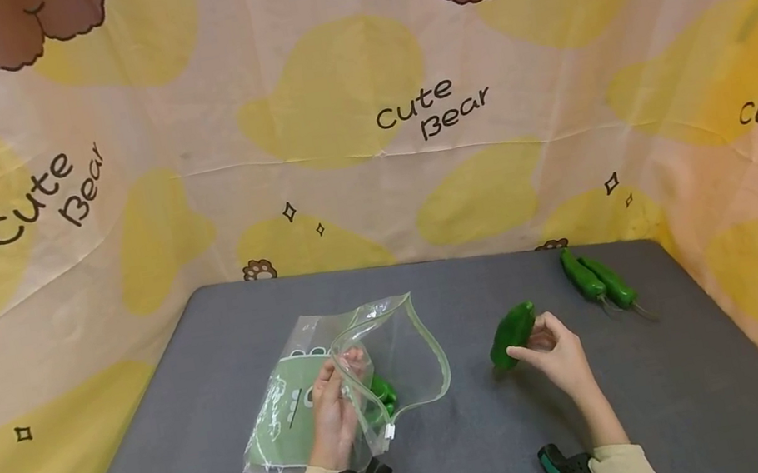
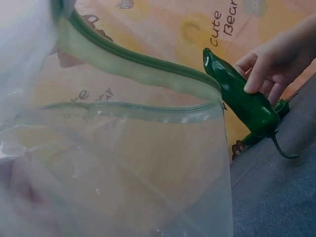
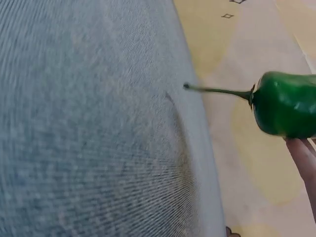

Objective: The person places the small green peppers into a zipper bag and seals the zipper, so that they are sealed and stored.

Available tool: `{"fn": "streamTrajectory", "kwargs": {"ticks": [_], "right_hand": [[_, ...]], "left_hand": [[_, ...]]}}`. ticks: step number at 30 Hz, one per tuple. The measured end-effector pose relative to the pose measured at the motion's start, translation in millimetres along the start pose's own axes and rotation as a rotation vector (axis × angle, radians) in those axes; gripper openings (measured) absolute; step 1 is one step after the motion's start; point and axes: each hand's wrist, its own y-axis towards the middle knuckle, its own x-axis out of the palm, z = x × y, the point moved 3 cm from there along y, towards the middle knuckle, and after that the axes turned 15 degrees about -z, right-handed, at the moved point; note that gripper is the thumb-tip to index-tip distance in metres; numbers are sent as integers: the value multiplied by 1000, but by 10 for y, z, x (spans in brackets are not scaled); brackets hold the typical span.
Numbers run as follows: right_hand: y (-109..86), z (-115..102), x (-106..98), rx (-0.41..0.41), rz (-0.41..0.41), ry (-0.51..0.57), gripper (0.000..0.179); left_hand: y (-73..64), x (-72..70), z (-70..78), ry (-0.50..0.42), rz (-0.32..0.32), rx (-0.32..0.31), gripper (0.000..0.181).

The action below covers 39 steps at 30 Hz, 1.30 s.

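My left hand [image 1: 333, 418] grips a clear zip bag [image 1: 274, 439] with a green cartoon print, its mouth gaping toward the right. Inside the bag shows some green pepper [image 1: 382, 391], partly hidden behind the left hand and the folds of plastic. Thumb and fingers of my right hand [image 1: 564, 356] pinch a green pepper [image 1: 513, 337] above the table, to the right of the bag's mouth. In the left wrist view this pepper [image 2: 242, 96] hangs just beyond the bag's green zip edge [image 2: 148, 60]. Its thin stem [image 3: 217, 90] points away from the fingers in the right wrist view.
Two more green peppers [image 1: 609, 280] lie side by side at the back right of the grey table [image 1: 464, 458]. A white slider [image 1: 389, 431] sits at the bag's lower zip corner. Printed cloth [image 1: 329, 127] rises behind and on both sides of the table.
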Motion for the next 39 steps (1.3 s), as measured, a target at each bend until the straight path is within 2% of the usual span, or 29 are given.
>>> {"fn": "streamTrajectory", "kwargs": {"ticks": [9, 12, 18, 25, 32, 39], "right_hand": [[5, -211, -2, -127, 38, 176, 35], [-2, -264, -18, -135, 44, 179, 40], [-15, -435, -55, -126, 63, 114, 46], [-50, -769, -71, -244, 86, 140, 41], [-46, -705, -42, -345, 106, 134, 39], [-36, -990, 49, -411, 125, 192, 29]], "left_hand": [[4, 0, -4, -1, -25, 4, 12], [5, -1, -5, -10, -21, 3, 12], [0, 1, -7, -1, -10, -1, 12], [4, 3, -14, 4, -22, 5, 13], [4, 5, -17, 14, -18, 0, 12], [5, -8, -16, 18, -5, -7, 11]]}}
